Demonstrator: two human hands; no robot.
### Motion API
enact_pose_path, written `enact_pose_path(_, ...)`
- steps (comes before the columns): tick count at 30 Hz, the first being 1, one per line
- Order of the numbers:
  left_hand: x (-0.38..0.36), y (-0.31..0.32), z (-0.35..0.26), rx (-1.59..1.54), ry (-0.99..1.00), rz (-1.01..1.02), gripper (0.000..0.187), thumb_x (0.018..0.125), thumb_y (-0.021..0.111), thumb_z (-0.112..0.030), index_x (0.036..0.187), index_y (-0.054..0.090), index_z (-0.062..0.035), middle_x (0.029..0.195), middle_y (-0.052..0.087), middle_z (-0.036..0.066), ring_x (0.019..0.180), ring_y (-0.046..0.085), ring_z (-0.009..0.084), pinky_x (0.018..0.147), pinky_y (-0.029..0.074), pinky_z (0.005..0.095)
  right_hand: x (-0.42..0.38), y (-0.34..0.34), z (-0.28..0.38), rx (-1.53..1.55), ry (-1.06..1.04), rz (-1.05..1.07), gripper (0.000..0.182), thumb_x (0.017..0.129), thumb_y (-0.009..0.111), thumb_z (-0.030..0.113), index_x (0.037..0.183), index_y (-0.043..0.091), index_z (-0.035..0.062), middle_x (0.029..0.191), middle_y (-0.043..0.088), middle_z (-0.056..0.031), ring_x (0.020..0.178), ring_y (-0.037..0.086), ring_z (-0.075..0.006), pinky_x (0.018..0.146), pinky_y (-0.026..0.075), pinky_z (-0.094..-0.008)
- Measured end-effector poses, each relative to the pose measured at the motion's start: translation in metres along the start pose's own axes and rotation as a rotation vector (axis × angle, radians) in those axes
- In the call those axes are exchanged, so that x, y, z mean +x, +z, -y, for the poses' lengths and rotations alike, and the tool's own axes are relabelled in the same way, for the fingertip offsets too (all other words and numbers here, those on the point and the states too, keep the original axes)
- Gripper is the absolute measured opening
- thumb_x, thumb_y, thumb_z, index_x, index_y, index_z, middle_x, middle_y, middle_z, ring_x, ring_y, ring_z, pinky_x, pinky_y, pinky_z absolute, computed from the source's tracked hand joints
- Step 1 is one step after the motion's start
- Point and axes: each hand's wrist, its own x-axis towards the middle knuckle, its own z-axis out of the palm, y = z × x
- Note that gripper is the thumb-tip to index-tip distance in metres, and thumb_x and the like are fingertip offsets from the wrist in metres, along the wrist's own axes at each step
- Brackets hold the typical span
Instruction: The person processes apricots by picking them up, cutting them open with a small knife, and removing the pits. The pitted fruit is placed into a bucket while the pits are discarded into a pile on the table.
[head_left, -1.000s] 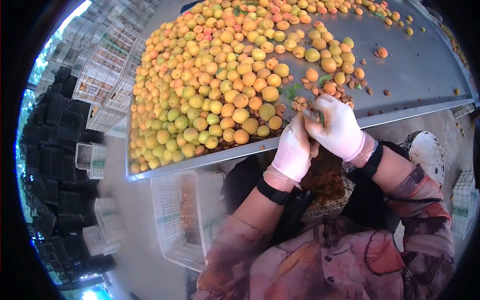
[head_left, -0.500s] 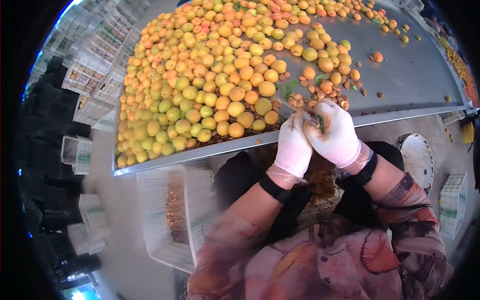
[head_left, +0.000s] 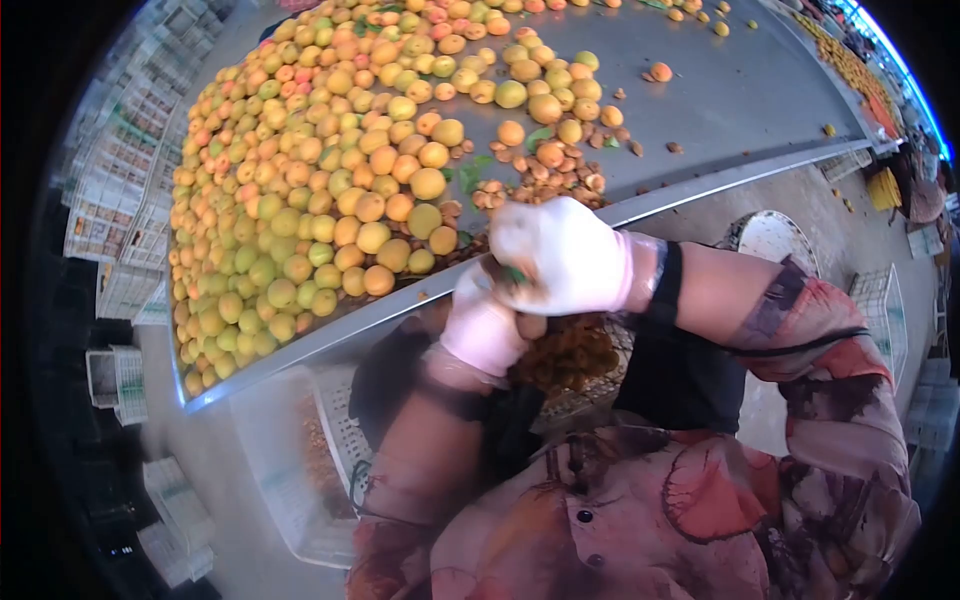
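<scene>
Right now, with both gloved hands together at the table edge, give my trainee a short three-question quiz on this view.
1. True or false: the right hand and the left hand are touching each other.
2. Where does the big heap of apricots lie on the metal table?
A. on the camera's left side
B. on the camera's right side
C. in a crate on the floor
3. Fill in: both hands wear pale ____.

Key
1. True: they meet just below the table's near edge, above a basket of dark orange fruit pieces. What they grip is mostly hidden.
2. A
3. gloves
</scene>
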Motion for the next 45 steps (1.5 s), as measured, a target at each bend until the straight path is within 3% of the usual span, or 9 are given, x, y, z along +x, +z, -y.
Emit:
enact_pose_path(1,0.005,-0.009,-0.004,0.683,0.360,0.019,0.021,0.087,0.064,-0.009,0.106,0.055,-0.0034,0.086,0.063,0.007,0.077,0.063,0.0116,0.063,0.050,0.0286,0.001,0.004,-0.004,0.078,0.111,-0.103,0.016,0.078,0.064,0.021,0.081,0.060,0.0054,0.074,0.058,-0.0077,0.063,0.059,-0.0258,0.058,0.049,-0.0344)
enact_pose_path(5,0.017,-0.001,-0.038,-0.578,-0.599,-0.049,0.042,0.102,0.039,-0.044,0.079,0.047,-0.0107,0.048,0.034,0.000,0.036,0.029,0.0110,0.036,0.019,0.0248,0.008,0.017,-0.003,0.955,0.687,-0.440,0.017,0.086,0.060,0.014,0.093,0.065,-0.0001,0.080,0.066,-0.0059,0.073,0.059,-0.0106,0.067,0.049,-0.0291)
enact_pose_path(15,0.020,-0.005,-0.057,-0.510,-0.604,-0.300,0.050,0.104,0.035,-0.049,0.086,0.053,-0.0063,0.055,0.041,0.000,0.037,0.027,0.0074,0.036,0.019,0.0204,-0.028,-0.016,-0.009,0.947,0.668,-0.016,0.019,0.088,0.062,0.016,0.095,0.067,-0.0005,0.077,0.062,0.0025,0.076,0.055,-0.0039,0.068,0.047,-0.0236)
enact_pose_path(23,0.021,-0.010,-0.026,-0.040,-0.214,-0.091,0.043,0.105,0.035,-0.040,0.104,0.055,-0.0025,0.075,0.054,0.003,0.044,0.035,0.0067,0.038,0.026,0.0194,0.013,-0.023,0.011,1.456,0.782,-0.718,0.034,0.096,0.049,0.024,0.068,0.052,0.0053,0.048,0.046,-0.0019,0.039,0.041,-0.0105,0.041,0.033,-0.0249)
enact_pose_path(28,0.021,0.017,-0.044,0.536,0.053,-0.172,0.044,0.104,0.038,-0.042,0.099,0.056,-0.0021,0.068,0.053,0.003,0.048,0.043,0.0083,0.043,0.029,0.0214,0.029,-0.010,0.001,1.380,0.833,-0.947,0.030,0.094,0.056,0.025,0.071,0.052,0.0063,0.056,0.050,-0.0025,0.039,0.042,-0.0109,0.038,0.034,-0.0265)
enact_pose_path(34,0.030,-0.007,-0.027,-0.630,-0.433,0.078,0.026,0.098,0.053,-0.017,0.118,0.048,-0.0002,0.097,0.064,0.008,0.083,0.064,0.0166,0.069,0.052,0.0278,0.024,0.007,-0.010,1.153,0.695,-0.953,0.007,0.089,0.059,0.011,0.089,0.059,0.0039,0.064,0.053,-0.0026,0.049,0.049,-0.0132,0.047,0.039,-0.0267)
enact_pose_path(39,0.037,0.039,-0.034,-0.188,-0.269,-0.475,0.071,0.097,0.036,-0.065,0.112,0.052,0.0020,0.091,0.057,0.010,0.074,0.059,0.0154,0.060,0.051,0.0257,0.029,0.027,-0.013,0.592,0.477,-0.978,0.036,0.065,0.060,-0.011,0.098,0.058,0.0035,0.071,0.053,-0.0069,0.061,0.054,-0.0220,0.053,0.043,-0.0328)
enact_pose_path(43,0.036,0.032,-0.020,-0.192,-0.307,-0.503,0.062,0.100,0.038,-0.057,0.117,0.051,0.0010,0.099,0.059,0.011,0.085,0.062,0.0177,0.069,0.054,0.0299,0.033,0.014,-0.008,1.172,0.788,-1.007,0.022,0.075,0.061,-0.004,0.096,0.061,0.0032,0.073,0.057,-0.0046,0.063,0.056,-0.0180,0.056,0.046,-0.0300)
enact_pose_path(45,0.037,0.023,-0.006,0.652,0.053,-0.403,0.024,0.096,0.056,-0.020,0.113,0.058,-0.0031,0.100,0.066,0.015,0.088,0.067,0.0275,0.076,0.053,0.0377,0.034,0.025,-0.006,0.561,0.453,-0.987,0.014,0.084,0.058,0.003,0.097,0.064,0.0044,0.074,0.059,-0.0030,0.065,0.057,-0.0106,0.059,0.047,-0.0253)
